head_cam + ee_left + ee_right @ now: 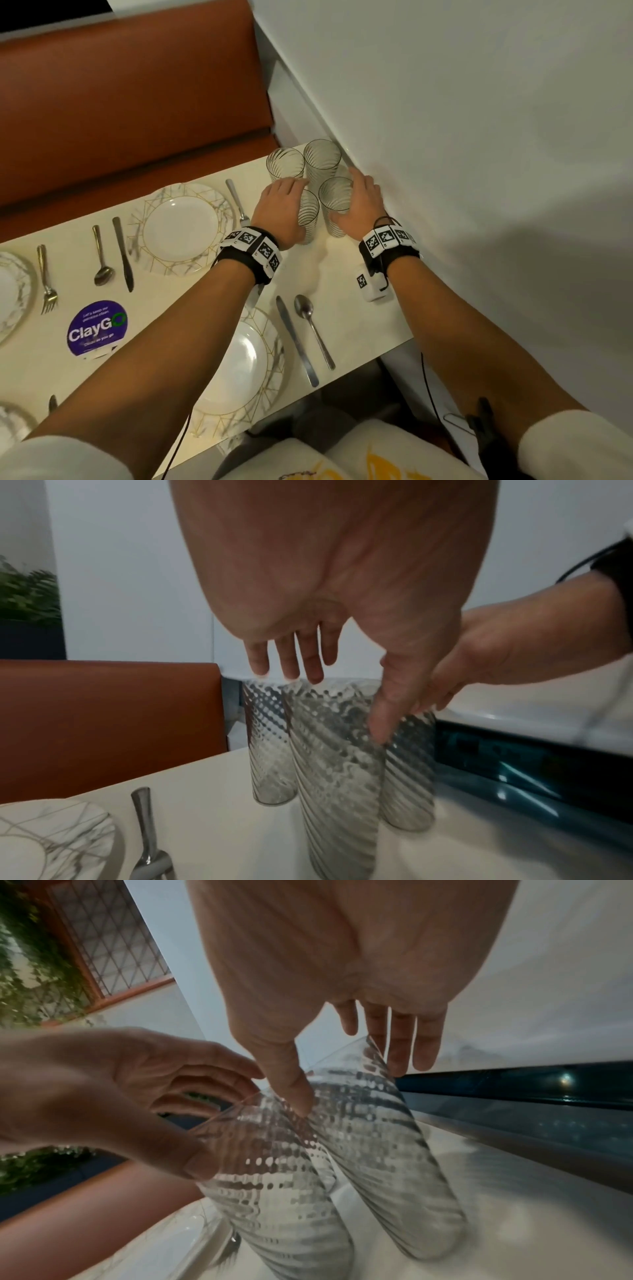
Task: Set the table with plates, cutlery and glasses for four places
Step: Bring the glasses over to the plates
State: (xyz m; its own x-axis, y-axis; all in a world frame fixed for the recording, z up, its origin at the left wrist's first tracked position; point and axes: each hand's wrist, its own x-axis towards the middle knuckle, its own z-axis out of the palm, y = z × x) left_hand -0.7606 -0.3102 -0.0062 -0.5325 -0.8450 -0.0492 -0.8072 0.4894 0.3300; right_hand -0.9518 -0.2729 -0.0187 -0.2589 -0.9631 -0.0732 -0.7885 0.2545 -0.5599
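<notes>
Four clear swirl-patterned glasses stand together at the table's far right corner by the wall. My left hand (281,205) wraps the near-left glass (309,219), thumb on its near side and fingers curled behind it. My right hand (363,202) holds the near-right glass (335,195) between thumb and fingers. Both held glasses stand on the table (342,274). The other two glasses (286,166) (322,161) stand just behind. In the right wrist view my right hand (352,1080) has its thumb on its glass (394,1164), next to the left-held glass (274,1191).
Marbled plates lie at the far place (164,195), the near place (270,342) and at the left edge (13,291). A knife (296,339) and spoon (313,329) flank the near plate. A purple sticker (96,329), an orange bench (137,102) and the wall (479,137) surround the table.
</notes>
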